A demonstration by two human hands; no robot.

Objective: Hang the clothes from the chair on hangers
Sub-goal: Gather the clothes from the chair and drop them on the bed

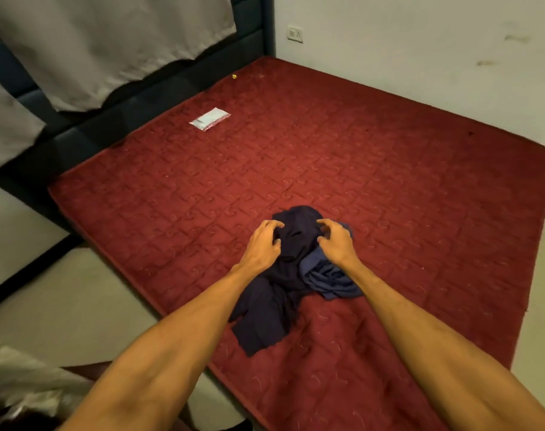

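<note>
On the red quilted mattress point(389, 181), my left hand point(262, 244) and right hand point(336, 244) curl over a crumpled navy garment point(265, 315), grip unclear; the tangled lighter blue cloth point(333, 281) beside it could drag up too.

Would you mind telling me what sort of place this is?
Most likely a bedroom: a bare red mattress lies against a dark padded headboard, a socket sits on the white wall, and crumpled dark clothes lie on the mattress.
</note>
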